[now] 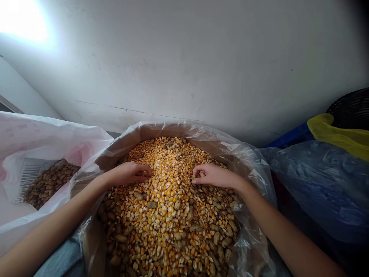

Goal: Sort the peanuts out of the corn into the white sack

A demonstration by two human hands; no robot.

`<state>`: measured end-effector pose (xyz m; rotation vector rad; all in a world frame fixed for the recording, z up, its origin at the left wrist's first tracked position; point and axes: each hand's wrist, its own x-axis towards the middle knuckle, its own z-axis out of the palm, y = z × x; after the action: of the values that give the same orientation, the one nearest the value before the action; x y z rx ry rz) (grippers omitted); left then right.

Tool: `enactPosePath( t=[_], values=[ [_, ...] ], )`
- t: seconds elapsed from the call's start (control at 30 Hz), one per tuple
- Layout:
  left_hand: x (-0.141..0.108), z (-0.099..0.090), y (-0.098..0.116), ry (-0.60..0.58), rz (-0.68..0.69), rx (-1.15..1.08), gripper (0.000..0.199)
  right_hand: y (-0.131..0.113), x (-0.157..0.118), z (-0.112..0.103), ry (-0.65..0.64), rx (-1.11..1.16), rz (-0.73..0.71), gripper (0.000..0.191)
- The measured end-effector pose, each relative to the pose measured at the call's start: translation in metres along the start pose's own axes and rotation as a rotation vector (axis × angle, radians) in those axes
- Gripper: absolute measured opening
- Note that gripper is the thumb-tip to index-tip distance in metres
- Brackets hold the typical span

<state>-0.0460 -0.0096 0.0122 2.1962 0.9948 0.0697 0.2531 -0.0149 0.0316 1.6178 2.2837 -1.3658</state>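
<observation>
Anything inside the curled fingers hidden, so no telling whether the left hand (127,174) or right hand (211,176) grasps something. Both hands just above a heap of dried corn kernels (170,215) and unshelled peanuts (178,234), fingertips touching it, in one plastic-lined carton (150,132). Beside it, one cut-off white sack (34,142) of peanuts.

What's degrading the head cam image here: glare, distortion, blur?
Head view: glare blows out the upper left of the white painted wall; the clear plastic liner shows streaky highlights; wide-angle distortion bends the frame edges; the top right corner falls dark; the loose yellow corn kernels, left hand and right hand look sharp, without obvious blur.
</observation>
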Motion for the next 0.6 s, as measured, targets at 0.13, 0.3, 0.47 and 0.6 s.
enactPosePath(
  t=[0.13, 0.3, 0.47, 0.6],
  values=[
    [0.0, -0.001, 0.002, 0.014, -0.033, -0.161, 0.026, -0.005, -0.008, -0.009, -0.036, 0.574, -0.089, 0.021],
    [-0.003, -0.005, 0.006, 0.144, -0.107, -0.712, 0.019, -0.013, -0.013, -0.017, -0.002, 1.076, -0.177, 0.015],
    [-0.005, -0.012, 0.009, 0.217, -0.081, -1.46, 0.015, -0.01, -0.008, -0.013, 0.015, 0.992, -0.151, 0.036],
    [-0.006, -0.017, 0.01, 0.187, -0.105, -1.663, 0.023, -0.006, -0.007, -0.004, -0.034, 0.428, -0.072, 0.036]
  ],
)
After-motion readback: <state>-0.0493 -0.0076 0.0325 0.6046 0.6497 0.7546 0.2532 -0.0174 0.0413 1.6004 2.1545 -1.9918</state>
